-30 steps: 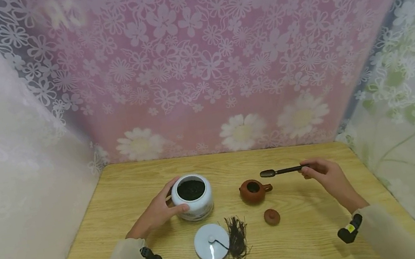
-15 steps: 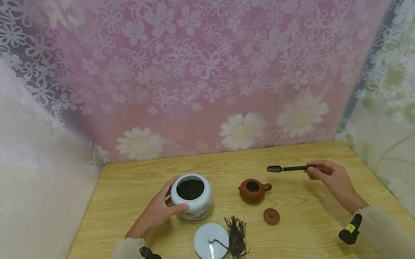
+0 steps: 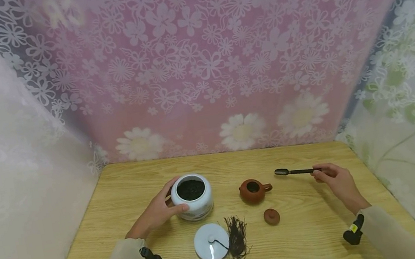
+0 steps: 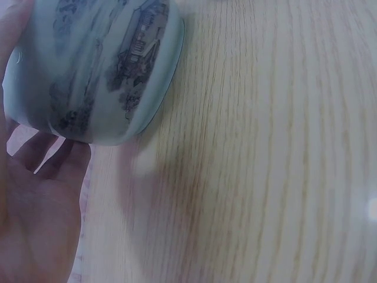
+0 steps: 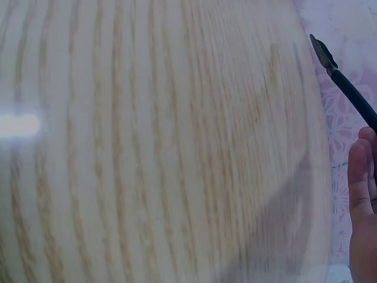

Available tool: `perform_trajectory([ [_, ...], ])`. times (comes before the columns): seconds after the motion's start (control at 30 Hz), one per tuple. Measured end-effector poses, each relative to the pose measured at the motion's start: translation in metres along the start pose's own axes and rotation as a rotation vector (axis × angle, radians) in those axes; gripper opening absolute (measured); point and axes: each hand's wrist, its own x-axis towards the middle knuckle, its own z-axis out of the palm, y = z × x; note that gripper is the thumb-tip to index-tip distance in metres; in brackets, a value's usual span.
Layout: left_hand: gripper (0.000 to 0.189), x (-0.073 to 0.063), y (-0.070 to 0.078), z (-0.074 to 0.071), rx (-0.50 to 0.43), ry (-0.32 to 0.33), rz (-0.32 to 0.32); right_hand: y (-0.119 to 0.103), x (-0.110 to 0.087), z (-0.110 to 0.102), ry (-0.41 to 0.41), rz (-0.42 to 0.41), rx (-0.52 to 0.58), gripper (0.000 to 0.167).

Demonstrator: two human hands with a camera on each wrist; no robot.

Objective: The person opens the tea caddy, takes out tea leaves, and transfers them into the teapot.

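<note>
In the head view we find the left hand [image 3: 157, 211] left of the lower centre of the frame, clamped round the side of a white jar [image 3: 197, 207], thumb on the near side and fingers on the far side. The jar stands upright and uncovered, with dark contents visible below its rim. The left wrist view shows a painted scene on its wall.

We find the right hand [image 3: 339, 184] at the lower right of the frame, fingertips together on the handle end of a dark scoop [image 3: 282, 172]. The scoop's bowl points to the left of the frame; in the right wrist view it is at the upper right.

Between jar and scoop we note a brown teapot [image 3: 255, 196], lidless, its handle toward the right of the frame. A small brown lid [image 3: 272, 216] lies just below it. At the bottom centre we record a white lid [image 3: 207, 249] with a knob, and a dark bristly bundle [image 3: 237, 239] touching its right edge. All these rest on a wood-grain table [image 3: 305, 246].
</note>
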Motion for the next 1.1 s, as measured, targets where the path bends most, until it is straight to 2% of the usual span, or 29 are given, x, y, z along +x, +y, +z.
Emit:
perform_trajectory([
  [0.5,0.095,-0.001,0.000,-0.001,0.001,-0.008,0.005,0.008,-0.004,-0.002,-0.024,0.079,-0.053,0.057],
  [0.87,0.095,0.000,0.002,-0.001,0.004,0.006,0.002,0.010,-0.008,-0.003,-0.057,0.105,-0.211,0.051],
  [1.1,0.096,0.000,0.001,0.000,0.004,0.003,0.002,0.011,-0.013,0.000,-0.073,0.047,-0.356,0.043],
])
